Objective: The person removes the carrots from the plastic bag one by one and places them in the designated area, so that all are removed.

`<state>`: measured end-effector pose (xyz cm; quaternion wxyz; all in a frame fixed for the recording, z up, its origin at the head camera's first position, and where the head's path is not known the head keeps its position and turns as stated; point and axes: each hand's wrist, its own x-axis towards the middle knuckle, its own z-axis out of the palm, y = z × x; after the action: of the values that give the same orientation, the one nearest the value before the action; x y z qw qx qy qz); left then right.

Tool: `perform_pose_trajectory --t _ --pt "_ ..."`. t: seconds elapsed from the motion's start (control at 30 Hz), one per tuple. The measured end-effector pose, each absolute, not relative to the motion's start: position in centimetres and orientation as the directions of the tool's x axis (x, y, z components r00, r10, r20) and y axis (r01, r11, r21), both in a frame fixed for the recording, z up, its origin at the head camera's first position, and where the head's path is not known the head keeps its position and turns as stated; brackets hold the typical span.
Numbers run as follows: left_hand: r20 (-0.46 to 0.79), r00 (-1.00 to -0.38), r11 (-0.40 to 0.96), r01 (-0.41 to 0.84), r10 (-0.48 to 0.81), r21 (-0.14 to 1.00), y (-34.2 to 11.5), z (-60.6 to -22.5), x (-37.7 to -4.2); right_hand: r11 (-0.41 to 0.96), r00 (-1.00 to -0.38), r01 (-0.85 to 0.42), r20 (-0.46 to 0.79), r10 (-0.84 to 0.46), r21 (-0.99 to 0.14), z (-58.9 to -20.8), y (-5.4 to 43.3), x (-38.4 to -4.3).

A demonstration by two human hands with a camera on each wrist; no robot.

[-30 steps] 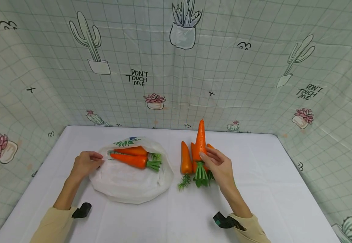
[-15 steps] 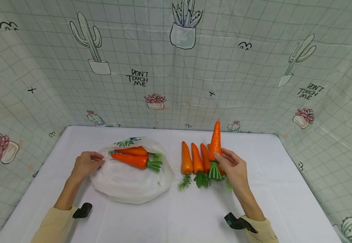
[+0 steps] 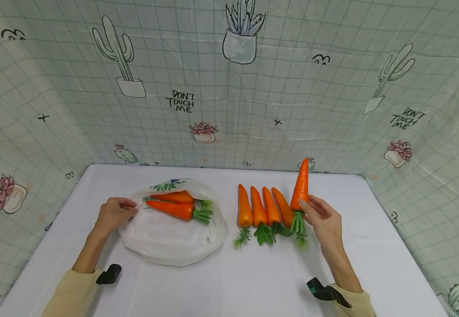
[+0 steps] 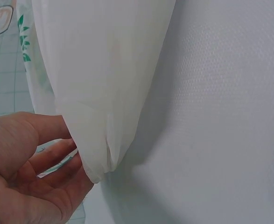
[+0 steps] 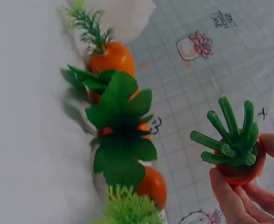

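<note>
In the head view my right hand (image 3: 326,222) pinches an orange carrot (image 3: 301,187) with a stubby green stem, tip up, at the right end of a row of several carrots (image 3: 258,209) on the table. The right wrist view shows the held carrot's green stem (image 5: 235,137) toward the camera, between thumb and fingers. My left hand (image 3: 112,215) holds the left edge of a white plastic bag (image 3: 170,251); its fingertips are partly hidden by the plastic (image 4: 104,84). Two carrots (image 3: 170,210) lie in the bag's mouth, tips to the left.
A white cloth covers the table (image 3: 229,286). A grid-patterned curtain (image 3: 229,97) with cactus drawings stands behind and at both sides. Leafy tops (image 3: 264,234) of the row point toward the front edge. Each wrist carries a black camera mount (image 3: 109,274).
My right hand has moved right with the carrot, from over the row's middle to its right end, uncovering more carrots. The left hand and the bag have stayed put.
</note>
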<state>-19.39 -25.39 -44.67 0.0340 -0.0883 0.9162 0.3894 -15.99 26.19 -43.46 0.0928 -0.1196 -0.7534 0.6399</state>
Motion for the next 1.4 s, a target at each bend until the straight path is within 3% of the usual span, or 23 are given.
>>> perform_pose_trajectory --t 0.3,0.57,1.4 --pt "-0.133 -0.980 0.687 -0.199 -0.149 0.699 -25.3 -44.8 -19.5 0.150 -0.934 0.094 -0.035 0.355 -0.984 -43.6 28.9 -15.7" --pt "-0.134 -0.980 0.687 -0.197 -0.145 0.699 -25.3 -44.5 -19.5 0.230 -0.927 0.135 -0.041 0.372 -0.964 -44.3 30.7 -15.8" --pt "-0.125 -0.982 0.688 -0.188 -0.141 0.701 -25.4 -44.8 -19.4 0.435 -0.964 0.233 -0.147 0.220 -0.870 -46.2 32.0 -16.5"
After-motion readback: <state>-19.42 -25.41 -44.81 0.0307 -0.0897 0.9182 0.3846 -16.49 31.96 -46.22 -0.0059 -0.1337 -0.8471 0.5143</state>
